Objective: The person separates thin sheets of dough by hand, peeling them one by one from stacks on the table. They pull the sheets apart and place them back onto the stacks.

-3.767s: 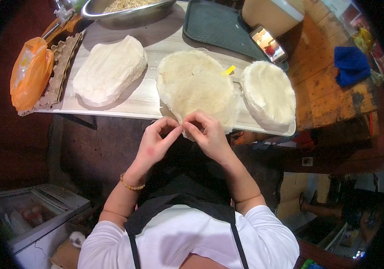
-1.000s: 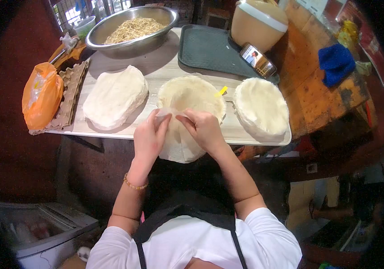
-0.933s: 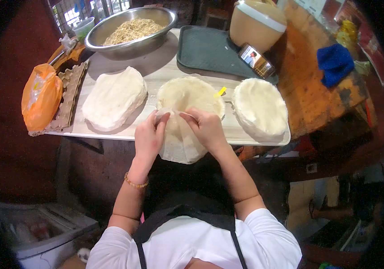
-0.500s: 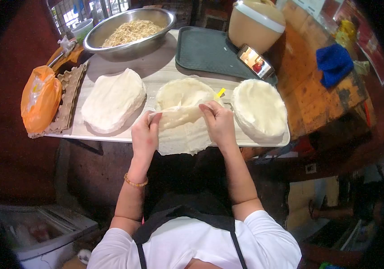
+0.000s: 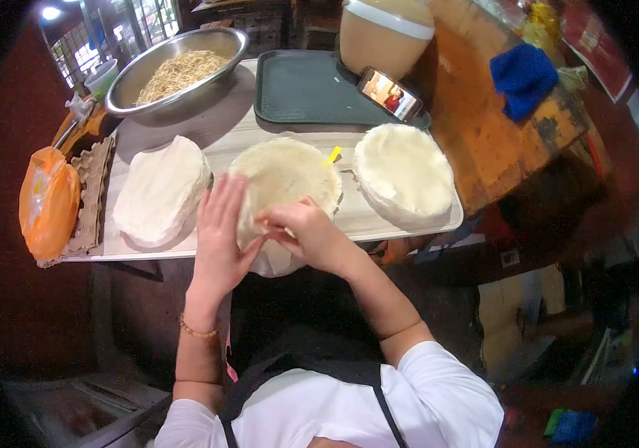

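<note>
My left hand point(image 5: 218, 231) is open, its fingers stretched flat over the left edge of the middle stack of thin, pale round wrappers point(image 5: 293, 172). My right hand point(image 5: 308, 233) is closed in a pinch on a thin wrapper point(image 5: 278, 263), which hangs near the table's front edge. The two hands nearly meet, and the sheet between them is partly hidden. To the left of my left hand lies a thicker stack of white wrappers point(image 5: 161, 190). Another round stack point(image 5: 405, 168) sits on the right. A yellow strip point(image 5: 334, 154) sticks up beside the middle stack.
Behind the stacks stand a steel bowl point(image 5: 121, 89) of pale shredded food, a dark tray point(image 5: 297, 86) and a beige container point(image 5: 383, 45). A phone point(image 5: 390, 95) leans there. On the left are an egg carton point(image 5: 91, 196) and an orange bag point(image 5: 49, 205); on the right, a blue cloth point(image 5: 522, 78).
My hands have come together toward the left. The left fingers have let go of the wrapper and straightened, while the right hand still pinches it. The view has shifted to the right.
</note>
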{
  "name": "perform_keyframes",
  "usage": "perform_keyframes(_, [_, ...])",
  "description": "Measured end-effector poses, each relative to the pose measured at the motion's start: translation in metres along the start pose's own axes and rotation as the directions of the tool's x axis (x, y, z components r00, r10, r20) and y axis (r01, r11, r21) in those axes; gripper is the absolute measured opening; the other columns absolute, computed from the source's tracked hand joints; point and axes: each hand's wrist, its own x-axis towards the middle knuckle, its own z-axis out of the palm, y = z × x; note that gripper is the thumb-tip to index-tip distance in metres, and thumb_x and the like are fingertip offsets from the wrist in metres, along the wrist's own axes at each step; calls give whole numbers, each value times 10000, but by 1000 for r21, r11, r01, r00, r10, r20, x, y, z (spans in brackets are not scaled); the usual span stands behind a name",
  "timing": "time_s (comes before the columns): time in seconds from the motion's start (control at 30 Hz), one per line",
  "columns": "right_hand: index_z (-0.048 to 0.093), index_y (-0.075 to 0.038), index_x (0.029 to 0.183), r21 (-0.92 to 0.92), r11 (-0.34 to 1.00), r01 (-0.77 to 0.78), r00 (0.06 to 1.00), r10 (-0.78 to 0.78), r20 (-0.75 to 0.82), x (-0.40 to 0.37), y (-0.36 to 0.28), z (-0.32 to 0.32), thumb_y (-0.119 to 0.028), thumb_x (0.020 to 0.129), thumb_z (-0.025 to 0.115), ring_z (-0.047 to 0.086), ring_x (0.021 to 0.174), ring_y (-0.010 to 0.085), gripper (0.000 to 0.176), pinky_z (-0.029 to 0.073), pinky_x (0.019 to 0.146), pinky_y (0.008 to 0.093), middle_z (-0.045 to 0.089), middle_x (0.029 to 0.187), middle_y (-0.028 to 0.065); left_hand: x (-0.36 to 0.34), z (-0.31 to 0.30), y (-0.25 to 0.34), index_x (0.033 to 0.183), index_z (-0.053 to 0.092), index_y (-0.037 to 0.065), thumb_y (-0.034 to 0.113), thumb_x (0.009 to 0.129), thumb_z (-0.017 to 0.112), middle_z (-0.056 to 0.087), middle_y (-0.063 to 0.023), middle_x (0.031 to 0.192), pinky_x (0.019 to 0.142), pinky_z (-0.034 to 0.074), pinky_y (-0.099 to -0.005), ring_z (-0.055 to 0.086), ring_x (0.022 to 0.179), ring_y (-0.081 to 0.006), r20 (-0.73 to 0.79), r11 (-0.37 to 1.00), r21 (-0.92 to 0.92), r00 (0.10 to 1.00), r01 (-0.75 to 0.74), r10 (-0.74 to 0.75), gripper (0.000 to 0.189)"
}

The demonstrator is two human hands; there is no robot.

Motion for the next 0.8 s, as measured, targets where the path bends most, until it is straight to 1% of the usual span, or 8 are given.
perform_keyframes(0.1, [631,-97,1021,-75,994,73,997,-75,-18,-8,-18,-13,-55,795,673,640,882,212,234,386,844,354,663,899,41,7,-7,-8,1224,577,66,113,692,759,657,-97,1058,1142,233,-499,605,1067,-251,355,985,-75,919,-155,172,563])
perform_keyframes(0.17, [636,-96,1037,-105,993,51,999,-51,2,-16,-24,-27,-89,779,709,625,908,230,268,396,838,361,654,917,55,11,-3,-4,1048,659,76,112,722,746,672,-72,874,1100,306,-489,638,899,-237,375,987,-68,912,-148,163,340])
perform_keyframes(0.23, [628,-108,1095,-266,956,-122,966,53,-254,-24,-33,-37,-123,746,751,594,991,262,371,394,870,375,637,997,83,12,9,-1,910,677,72,125,749,744,643,-64,747,952,436,-435,632,744,-254,285,985,-74,944,-153,168,183])
perform_keyframes(0.43, [479,-63,1269,-214,922,-324,808,152,-569,-54,-10,-47,-212,662,837,516,1119,298,720,415,902,403,556,1172,134,22,20,28,858,655,29,92,783,739,591,-87,674,647,438,-353,568,630,-269,-99,986,-140,990,89,-103,129])
perform_keyframes(0.5, [489,-42,1233,156,859,-487,718,496,-489,-63,0,-45,-215,701,829,571,1031,251,654,447,852,369,562,1167,122,24,20,31,861,648,19,70,784,740,584,-97,683,616,426,-351,539,618,-279,-155,987,-154,985,51,-75,130])
perform_keyframes(0.57, [494,-29,1190,212,848,-487,758,530,-381,-67,17,-41,-209,756,808,601,916,179,565,475,773,324,598,1063,87,25,21,31,864,652,17,68,779,745,589,-102,699,610,428,-354,542,638,-279,-152,989,-145,988,-2,-20,136])
perform_keyframes(0.63, [497,-27,1153,595,683,-424,756,628,-182,-64,27,-30,-197,788,795,606,838,139,501,482,725,292,617,965,51,23,19,35,864,654,15,66,777,747,597,-103,710,615,431,-353,546,648,-279,-161,989,-145,986,13,-37,136])
perform_keyframes(0.8, [494,-34,1092,657,696,-288,656,643,-394,-54,18,-16,-175,813,782,586,780,103,426,478,699,240,604,845,18,20,12,37,864,661,16,63,772,752,618,-101,735,638,441,-346,557,669,-280,-194,983,-174,976,61,-95,137])
